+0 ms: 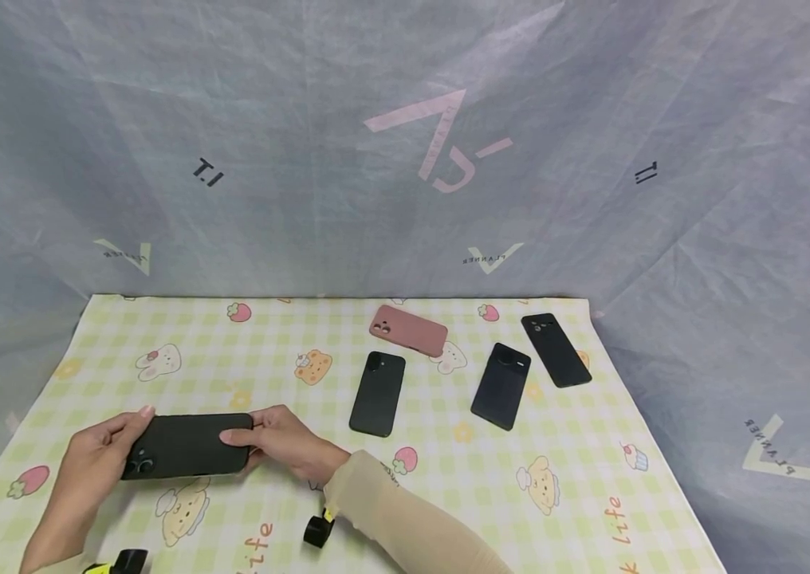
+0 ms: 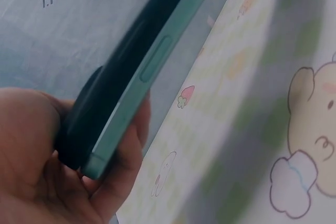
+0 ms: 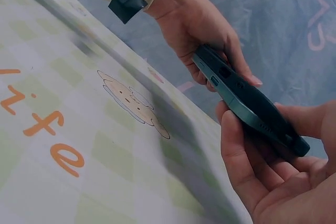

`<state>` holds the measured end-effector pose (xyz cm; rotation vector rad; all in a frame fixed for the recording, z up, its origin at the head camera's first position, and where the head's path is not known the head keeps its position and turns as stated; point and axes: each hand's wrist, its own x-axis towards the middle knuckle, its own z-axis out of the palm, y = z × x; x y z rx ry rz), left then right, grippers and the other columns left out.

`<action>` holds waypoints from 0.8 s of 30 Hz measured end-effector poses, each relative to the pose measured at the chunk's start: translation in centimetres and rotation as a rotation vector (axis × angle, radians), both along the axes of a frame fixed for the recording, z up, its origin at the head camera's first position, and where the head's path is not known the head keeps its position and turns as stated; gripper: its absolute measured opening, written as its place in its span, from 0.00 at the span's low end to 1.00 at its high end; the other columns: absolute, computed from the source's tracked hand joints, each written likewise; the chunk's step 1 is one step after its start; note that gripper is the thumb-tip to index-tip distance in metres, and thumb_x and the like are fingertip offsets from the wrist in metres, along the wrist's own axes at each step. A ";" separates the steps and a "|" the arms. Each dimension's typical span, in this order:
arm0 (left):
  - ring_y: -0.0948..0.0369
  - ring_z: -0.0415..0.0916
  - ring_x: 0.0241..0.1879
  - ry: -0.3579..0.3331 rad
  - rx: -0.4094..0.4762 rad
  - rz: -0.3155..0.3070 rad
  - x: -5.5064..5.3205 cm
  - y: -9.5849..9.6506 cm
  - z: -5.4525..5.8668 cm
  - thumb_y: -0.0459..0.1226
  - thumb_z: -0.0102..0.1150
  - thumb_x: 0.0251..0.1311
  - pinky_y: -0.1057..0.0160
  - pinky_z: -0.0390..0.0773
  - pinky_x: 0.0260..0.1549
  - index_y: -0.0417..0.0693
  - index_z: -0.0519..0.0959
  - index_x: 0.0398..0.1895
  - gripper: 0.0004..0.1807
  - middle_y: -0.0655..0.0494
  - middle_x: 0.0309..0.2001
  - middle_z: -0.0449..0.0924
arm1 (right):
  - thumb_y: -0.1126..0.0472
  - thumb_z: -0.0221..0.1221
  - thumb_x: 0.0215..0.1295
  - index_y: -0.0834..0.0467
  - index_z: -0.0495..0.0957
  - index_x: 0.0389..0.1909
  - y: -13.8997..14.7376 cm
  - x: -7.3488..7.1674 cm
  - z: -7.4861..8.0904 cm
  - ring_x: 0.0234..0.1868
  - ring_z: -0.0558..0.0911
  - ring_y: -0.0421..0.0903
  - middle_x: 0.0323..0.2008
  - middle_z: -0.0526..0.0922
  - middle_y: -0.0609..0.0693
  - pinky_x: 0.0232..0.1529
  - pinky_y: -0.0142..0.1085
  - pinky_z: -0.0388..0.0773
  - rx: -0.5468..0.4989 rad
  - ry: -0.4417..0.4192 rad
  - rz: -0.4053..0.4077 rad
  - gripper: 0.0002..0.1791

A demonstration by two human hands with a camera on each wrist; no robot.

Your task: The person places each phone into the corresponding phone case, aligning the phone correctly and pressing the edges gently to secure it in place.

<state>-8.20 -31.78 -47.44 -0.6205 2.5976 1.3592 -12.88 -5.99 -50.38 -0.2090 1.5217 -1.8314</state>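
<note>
Both hands hold a phone in a black case (image 1: 193,446) sideways above the table's left part, its back and camera corner showing in the head view. My left hand (image 1: 92,454) grips the camera end, thumb at the upper edge. At the other end my right hand (image 1: 286,438) pinches it, thumb on the back and fingers behind. In the left wrist view, the phone's pale teal side (image 2: 131,98) shows beside the dark case (image 2: 113,77). Seen from the right wrist, the case (image 3: 268,108) bows along the phone's edge; how firmly it sits is unclear.
Right of the hands lie a black phone-shaped piece (image 1: 378,395), a pink one (image 1: 408,331), a dark one with a round camera area (image 1: 501,387) and a black one with camera holes (image 1: 556,351). A checked cloth (image 1: 462,494) covers the table; grey curtains (image 1: 333,159) hang behind.
</note>
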 end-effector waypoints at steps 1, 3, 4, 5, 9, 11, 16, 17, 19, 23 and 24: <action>0.38 0.68 0.69 0.004 -0.010 0.008 0.0 0.1 0.0 0.65 0.44 0.80 0.55 0.75 0.50 0.33 0.74 0.73 0.44 0.31 0.75 0.68 | 0.62 0.67 0.76 0.61 0.89 0.49 0.0 0.0 0.0 0.29 0.87 0.41 0.39 0.92 0.51 0.42 0.40 0.90 -0.002 -0.002 -0.001 0.08; 0.47 0.72 0.63 0.005 -0.022 0.024 -0.1 0.1 0.0 0.65 0.45 0.79 0.61 0.72 0.46 0.35 0.76 0.72 0.44 0.33 0.73 0.72 | 0.62 0.67 0.75 0.61 0.89 0.48 0.0 -0.1 0.1 0.29 0.87 0.42 0.39 0.92 0.51 0.42 0.41 0.90 -0.005 -0.007 -0.005 0.07; 0.52 0.74 0.60 0.005 -0.024 0.034 -0.2 0.2 0.0 0.66 0.46 0.79 0.63 0.72 0.44 0.36 0.77 0.71 0.43 0.35 0.71 0.74 | 0.63 0.67 0.75 0.60 0.89 0.47 0.0 -0.1 0.1 0.28 0.87 0.42 0.39 0.92 0.51 0.42 0.40 0.90 -0.005 -0.011 -0.007 0.07; 0.58 0.74 0.56 0.004 -0.024 0.043 -0.2 0.2 0.0 0.66 0.47 0.78 0.63 0.72 0.44 0.36 0.78 0.71 0.43 0.38 0.68 0.78 | 0.63 0.67 0.75 0.60 0.89 0.47 0.0 -0.1 0.2 0.28 0.87 0.42 0.39 0.92 0.51 0.41 0.40 0.90 -0.006 -0.015 -0.007 0.07; 0.75 0.70 0.44 -0.002 -0.009 0.066 -0.1 0.2 0.1 0.66 0.49 0.77 0.64 0.72 0.42 0.37 0.81 0.66 0.42 0.59 0.50 0.87 | 0.62 0.66 0.75 0.60 0.89 0.46 0.1 -0.2 0.4 0.28 0.87 0.41 0.37 0.91 0.50 0.38 0.36 0.89 0.001 -0.006 0.002 0.06; 0.77 0.70 0.40 -0.001 -0.005 0.061 0.0 0.1 0.1 0.66 0.49 0.77 0.65 0.72 0.41 0.36 0.83 0.63 0.41 0.67 0.43 0.86 | 0.62 0.66 0.76 0.60 0.89 0.46 0.2 -0.2 0.4 0.28 0.87 0.41 0.37 0.91 0.50 0.37 0.34 0.87 0.001 0.000 0.007 0.07; 0.75 0.71 0.39 0.000 -0.018 0.023 0.0 0.1 0.2 0.65 0.46 0.79 0.63 0.71 0.40 0.34 0.83 0.59 0.41 0.59 0.45 0.87 | 0.62 0.66 0.76 0.61 0.89 0.47 0.3 -0.3 0.5 0.28 0.87 0.40 0.37 0.92 0.50 0.36 0.31 0.86 -0.007 0.003 0.020 0.07; 0.73 0.71 0.41 0.000 -0.021 0.019 0.0 0.1 0.1 0.65 0.46 0.79 0.63 0.71 0.41 0.34 0.83 0.59 0.41 0.56 0.47 0.86 | 0.62 0.66 0.76 0.61 0.89 0.47 0.3 -0.3 0.5 0.28 0.87 0.39 0.37 0.92 0.50 0.36 0.31 0.86 -0.009 0.004 0.021 0.07; 0.69 0.71 0.43 -0.006 -0.018 0.015 0.0 0.0 0.1 0.65 0.45 0.79 0.61 0.70 0.43 0.35 0.83 0.58 0.41 0.55 0.48 0.85 | 0.62 0.66 0.76 0.61 0.89 0.47 0.4 -0.3 0.5 0.28 0.87 0.39 0.37 0.92 0.50 0.36 0.31 0.85 -0.009 0.003 0.022 0.07; 0.66 0.70 0.46 -0.016 0.013 0.022 -0.1 -0.1 -0.2 0.66 0.44 0.79 0.60 0.69 0.46 0.35 0.82 0.57 0.41 0.60 0.46 0.83 | 0.62 0.66 0.76 0.60 0.90 0.46 0.4 -0.3 0.4 0.28 0.87 0.39 0.37 0.92 0.50 0.36 0.32 0.86 -0.004 0.002 0.015 0.07; 0.64 0.70 0.48 -0.021 0.029 0.026 -0.1 0.0 -0.2 0.66 0.44 0.80 0.58 0.70 0.49 0.34 0.81 0.60 0.41 0.57 0.48 0.83 | 0.62 0.66 0.76 0.60 0.90 0.46 0.4 -0.3 0.4 0.28 0.87 0.40 0.37 0.92 0.50 0.36 0.32 0.86 -0.003 0.001 0.012 0.07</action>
